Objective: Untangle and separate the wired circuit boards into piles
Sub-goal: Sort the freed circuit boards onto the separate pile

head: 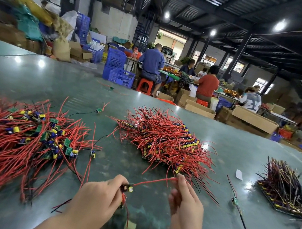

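My left hand (97, 195) pinches a small circuit board (127, 188) with a yellow capacitor, low in the middle of the table. A red wire (155, 182) runs from that board up to my right hand (184, 200), whose fingertips pinch the wire's far end. More red wire hangs below the board. A loose tangle of boards and red wires (19, 139) covers the left of the table. A tidier pile of stacked boards with red wires (164, 140) lies ahead of my hands. A darker pile with purple and black wires (284, 189) sits on the right.
The green table (229, 152) carries single stray boards (99, 110), (235, 201), the latter with a long black wire, plus a white scrap (239, 175) and a tan scrap (130, 227). Beyond the far edge, seated people work among blue crates (121, 77) and cardboard boxes (254, 119).
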Available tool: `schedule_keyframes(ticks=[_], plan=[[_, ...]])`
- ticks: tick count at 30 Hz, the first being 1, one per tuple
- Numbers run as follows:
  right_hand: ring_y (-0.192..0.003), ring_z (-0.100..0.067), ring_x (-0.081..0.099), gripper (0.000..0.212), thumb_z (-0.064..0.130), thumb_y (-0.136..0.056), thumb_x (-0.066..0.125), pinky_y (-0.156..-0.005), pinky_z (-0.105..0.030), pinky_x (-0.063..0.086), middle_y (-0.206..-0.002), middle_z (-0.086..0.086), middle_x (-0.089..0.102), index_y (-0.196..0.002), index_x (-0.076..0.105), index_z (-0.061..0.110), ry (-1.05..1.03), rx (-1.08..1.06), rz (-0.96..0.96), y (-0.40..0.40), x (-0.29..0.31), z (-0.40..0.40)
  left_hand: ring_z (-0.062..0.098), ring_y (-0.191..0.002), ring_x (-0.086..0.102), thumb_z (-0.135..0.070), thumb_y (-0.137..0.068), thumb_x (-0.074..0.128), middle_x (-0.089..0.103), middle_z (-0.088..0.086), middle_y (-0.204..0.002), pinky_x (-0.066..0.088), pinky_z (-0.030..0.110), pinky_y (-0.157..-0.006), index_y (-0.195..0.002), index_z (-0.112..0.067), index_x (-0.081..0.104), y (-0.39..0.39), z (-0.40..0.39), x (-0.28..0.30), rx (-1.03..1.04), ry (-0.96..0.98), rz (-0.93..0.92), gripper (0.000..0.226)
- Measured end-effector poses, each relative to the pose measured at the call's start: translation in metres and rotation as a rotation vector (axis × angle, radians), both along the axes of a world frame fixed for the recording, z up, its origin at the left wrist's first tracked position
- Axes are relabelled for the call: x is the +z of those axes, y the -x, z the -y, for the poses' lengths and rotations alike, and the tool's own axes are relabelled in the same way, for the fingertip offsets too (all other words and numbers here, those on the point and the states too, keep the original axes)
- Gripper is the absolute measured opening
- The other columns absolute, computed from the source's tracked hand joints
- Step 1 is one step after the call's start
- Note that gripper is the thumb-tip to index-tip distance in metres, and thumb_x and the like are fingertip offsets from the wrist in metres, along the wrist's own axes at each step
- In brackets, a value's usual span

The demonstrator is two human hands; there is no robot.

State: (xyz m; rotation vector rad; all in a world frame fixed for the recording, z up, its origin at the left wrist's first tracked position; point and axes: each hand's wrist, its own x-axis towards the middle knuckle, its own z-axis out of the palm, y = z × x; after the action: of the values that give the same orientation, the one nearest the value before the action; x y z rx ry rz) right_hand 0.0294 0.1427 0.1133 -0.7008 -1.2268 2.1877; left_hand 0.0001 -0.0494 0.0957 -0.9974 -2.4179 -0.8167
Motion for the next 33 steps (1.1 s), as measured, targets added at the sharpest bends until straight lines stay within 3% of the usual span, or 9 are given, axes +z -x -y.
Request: schedule_keyframes(ticks=[4,9,11,16,20,25,28,30,33], plan=[[-0.035,0.0,0.038,0.014,0.023,-0.069,0.064,-0.033,-0.011,0.034,-0.059,0.002,0.064,-0.078,0.065,0.013,0.263,0.167,-0.14,0.002,0.008,-0.001,0.012,-0.051,0.046,-0.021,-0.096,0.042,0.038,-0.01,-0.046,0.027,0.024,-0.05,-0.093,-0.032,0.048,0.006,-0.001,-0.006,0.023,-0.081,0.116,0.012],[-0.035,-0.002,0.033,0.017,0.018,-0.073,0.06,-0.035,-0.013,0.035,-0.052,0.003,0.049,-0.061,0.068,0.01,0.284,0.28,-0.214,0.0,0.007,-0.009,0.008,-0.052,0.045,-0.016,-0.097,0.041,0.052,-0.022,-0.058,0.025,0.021,-0.048,-0.086,-0.034,0.044,0.011,0.002,-0.002,-0.034,-0.142,0.205,0.022],[-0.035,-0.003,0.033,0.02,0.016,-0.073,0.059,-0.036,-0.014,0.036,-0.052,0.003,0.048,-0.058,0.07,0.009,0.29,0.299,-0.244,0.0,0.006,-0.01,0.01,-0.049,0.042,-0.013,-0.097,0.041,0.05,-0.016,-0.055,0.023,0.021,-0.047,-0.082,-0.033,0.045,0.014,0.004,-0.003,-0.045,-0.163,0.255,0.025],[-0.043,0.0,0.043,0.014,0.017,-0.078,0.065,-0.045,-0.01,0.043,-0.064,0.0,0.068,-0.071,0.077,0.015,-0.158,0.154,-0.085,0.001,0.001,-0.013,0.014,-0.056,0.049,-0.012,-0.094,0.048,0.056,0.0,-0.06,0.038,0.04,-0.06,-0.078,-0.029,0.053,0.025,0.008,-0.007,-0.036,-0.272,0.467,0.024],[-0.043,0.0,0.044,0.014,0.019,-0.075,0.065,-0.046,-0.01,0.043,-0.063,0.001,0.067,-0.07,0.077,0.015,-0.093,0.157,-0.117,0.001,0.002,-0.012,0.022,-0.072,0.056,-0.028,-0.08,0.044,0.062,0.003,-0.069,0.044,0.044,-0.075,-0.08,-0.033,0.056,0.028,0.01,-0.004,-0.055,-0.334,0.605,0.013],[-0.037,-0.002,0.034,0.025,0.016,-0.077,0.055,-0.037,-0.012,0.031,-0.055,0.003,0.052,-0.057,0.07,0.012,0.36,0.297,-0.323,0.001,0.005,-0.009,0.011,-0.059,0.047,-0.012,-0.081,0.046,0.055,-0.002,-0.062,0.04,0.026,-0.063,-0.076,-0.02,0.057,0.021,0.002,-0.002,-0.217,-0.404,0.771,0.015],[-0.038,-0.003,0.035,0.022,0.018,-0.077,0.056,-0.037,-0.013,0.031,-0.056,0.002,0.054,-0.06,0.07,0.013,0.315,0.261,-0.307,0.001,0.005,-0.009,0.011,-0.052,0.036,-0.007,-0.079,0.049,0.044,0.003,-0.059,0.029,0.019,-0.049,-0.074,-0.006,0.056,0.018,0.001,0.004,-0.301,-0.588,0.948,0.008],[-0.039,-0.004,0.036,0.014,0.02,-0.074,0.06,-0.037,-0.014,0.033,-0.058,0.001,0.056,-0.067,0.07,0.013,0.229,0.225,-0.264,0.003,0.005,-0.008,0.009,-0.047,0.028,-0.02,-0.075,0.052,0.038,0.003,-0.059,0.014,0.019,-0.043,-0.075,-0.009,0.055,0.018,0.005,0.01,-0.341,-0.653,1.091,0.011],[-0.042,-0.004,0.039,0.019,0.029,-0.072,0.063,-0.039,-0.015,0.038,-0.067,0.0,0.064,-0.084,0.071,0.015,0.122,0.203,-0.212,0.004,0.004,-0.006,0.008,-0.04,0.018,-0.024,-0.083,0.066,0.038,-0.001,-0.053,0.013,0.013,-0.036,-0.07,-0.016,0.054,0.019,0.006,0.01,-0.339,-0.646,1.18,0.019]])
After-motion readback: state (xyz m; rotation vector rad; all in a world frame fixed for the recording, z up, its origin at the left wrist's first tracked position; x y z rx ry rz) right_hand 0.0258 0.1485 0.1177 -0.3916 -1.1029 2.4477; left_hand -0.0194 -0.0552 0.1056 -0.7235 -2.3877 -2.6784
